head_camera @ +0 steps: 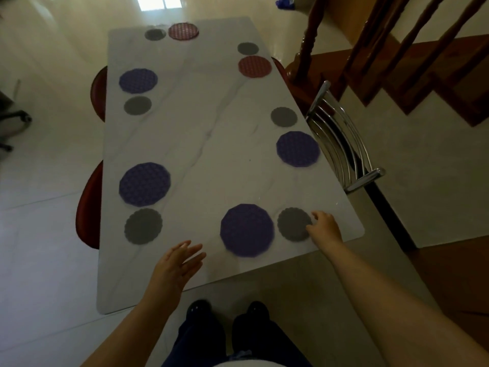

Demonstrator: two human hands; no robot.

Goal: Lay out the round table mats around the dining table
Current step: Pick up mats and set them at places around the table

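Item 1. Dining table (211, 128): pale marbled top, long axis running straight away from me, near short edge in front of the person.

Item 2. Round mats, all lying flat in pairs of one large and one small. Being round, they point no particular way; their surface pattern is too blurred for me to read.
- Near end: near purple mat (247, 230) with near grey mat (294, 224) just beside it on its right.
- Left edge: left purple mat (144, 184) with left grey mat (143, 225) just below it; further along, far-left purple mat (138, 80) with far-left grey mat (137, 105).
- Far end: end grey mat (155, 34) beside end red mat (183, 31).
- Right edge: right grey mat (284, 116) above right purple mat (298, 149); further along, far-right grey mat (248, 48) above far-right red mat (254, 66).

Item 3. Right hand (324, 226): arm stretched forward, fingers curled down on the right rim of the near grey mat. I cannot tell whether it pinches or only touches.

Item 4. Left hand (176, 263): back up, fingers straight and slightly spread, holding nothing, pointing toward the near purple mat and apart from it.

Item 5. Metal chair (341, 139) at the table's right edge; red seats (91, 205) at the left; wooden staircase (397, 62) beyond.
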